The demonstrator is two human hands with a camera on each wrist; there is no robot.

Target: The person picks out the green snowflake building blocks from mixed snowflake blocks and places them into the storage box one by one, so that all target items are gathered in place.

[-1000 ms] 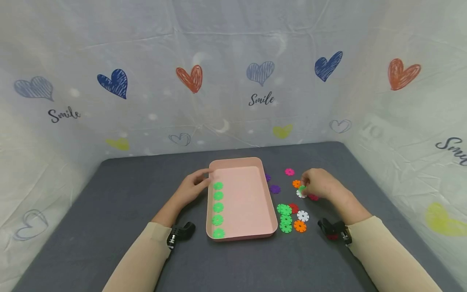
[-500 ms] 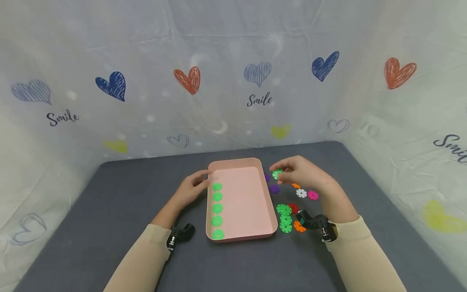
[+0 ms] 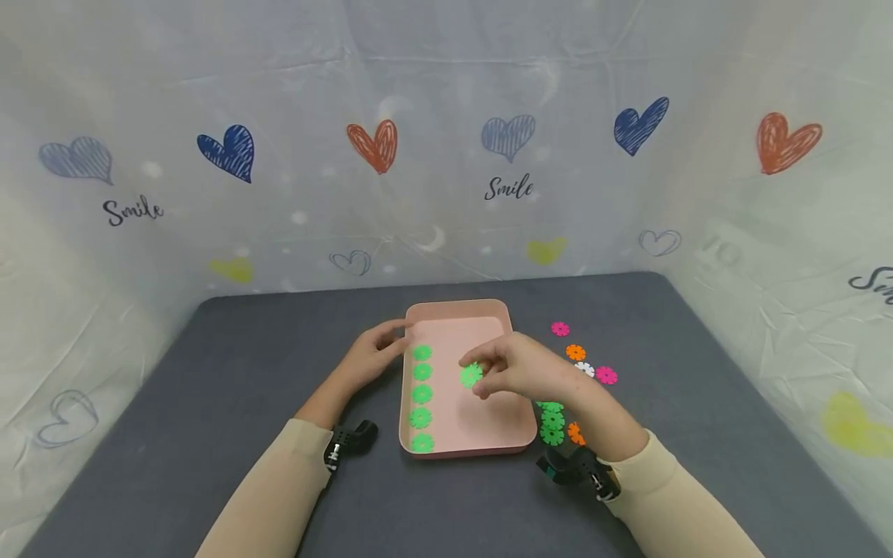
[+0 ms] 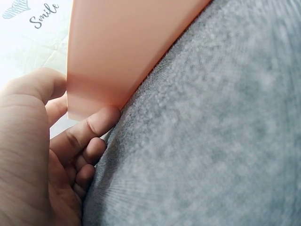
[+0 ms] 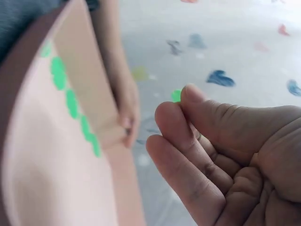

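Nearest, two beige sleeves (image 3: pixel 268 484) reach over the grey cloth-covered tabletop (image 3: pixel 432 511), each wrist wearing a black device (image 3: pixel 580 469). Beyond them lies a pale pink rectangular tray with rounded corners (image 3: pixel 481 430); along its left edge, from the near-left corner upward, runs a row of five flat, notched green discs (image 3: pixel 422 394). Just outside the tray's right edge, by the near-right corner, overlapping green discs (image 3: pixel 553 422) lie beside an orange notched disc (image 3: pixel 576 432), partly hidden by the forearm. Above the tray's floor, the right hand (image 3: pixel 519 366) pinches a single green notched disc (image 3: pixel 471 376) between thumb and fingers. The left hand (image 3: pixel 373 356) grips the tray's left wall toward the far-left corner. Farther off, toward the tabletop's right edge, are a white disc (image 3: pixel 584 368), two pink discs (image 3: pixel 606 376) and another orange disc (image 3: pixel 575 353). Past the far edge hangs a white heart-printed sheet (image 3: pixel 432 209).
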